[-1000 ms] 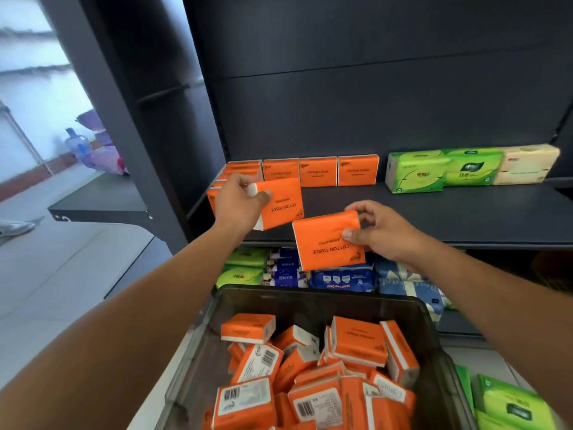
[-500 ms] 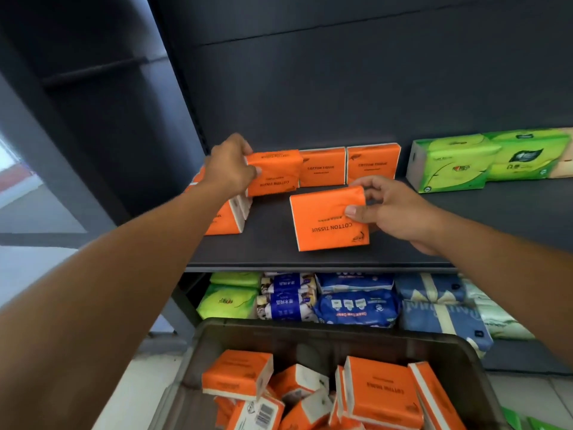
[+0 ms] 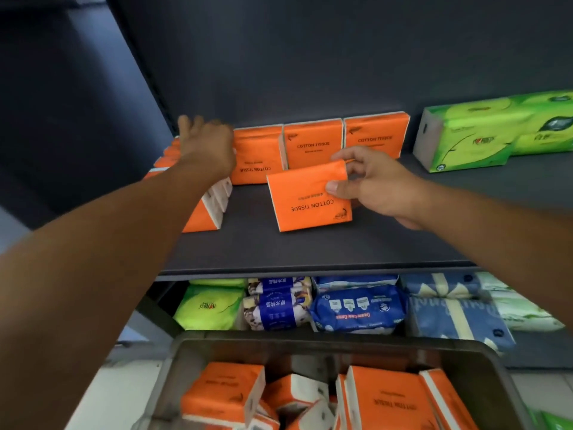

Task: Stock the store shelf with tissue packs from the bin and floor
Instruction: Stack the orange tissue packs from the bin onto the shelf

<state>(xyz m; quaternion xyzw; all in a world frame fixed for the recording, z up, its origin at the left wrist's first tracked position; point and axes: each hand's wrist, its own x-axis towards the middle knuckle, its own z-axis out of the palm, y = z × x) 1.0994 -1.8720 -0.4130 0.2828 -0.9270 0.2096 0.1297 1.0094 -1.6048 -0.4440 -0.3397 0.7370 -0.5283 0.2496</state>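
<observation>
My right hand (image 3: 372, 184) pinches an orange tissue pack (image 3: 307, 200) by its right edge, tilted on the dark shelf (image 3: 310, 246) in front of the back row. My left hand (image 3: 207, 144), blurred and with fingers spread, hovers at the left end of that row, beside an upside-down orange pack (image 3: 257, 156) standing there. Two more orange packs (image 3: 313, 145) stand upright to its right. A line of orange packs (image 3: 204, 212) runs along the shelf's left side. The grey bin (image 3: 483, 367) below holds several orange packs (image 3: 384, 398).
Green tissue packs (image 3: 483, 135) lie at the shelf's right. The lower shelf carries green (image 3: 210, 308), blue and white packs (image 3: 356, 308). The shelf's dark side panel rises at left. A green pack (image 3: 555, 425) shows at the bottom right corner.
My left hand has let go of its orange pack, which now stands in the back row, and has opened. My right hand has carried its pack farther onto the shelf.
</observation>
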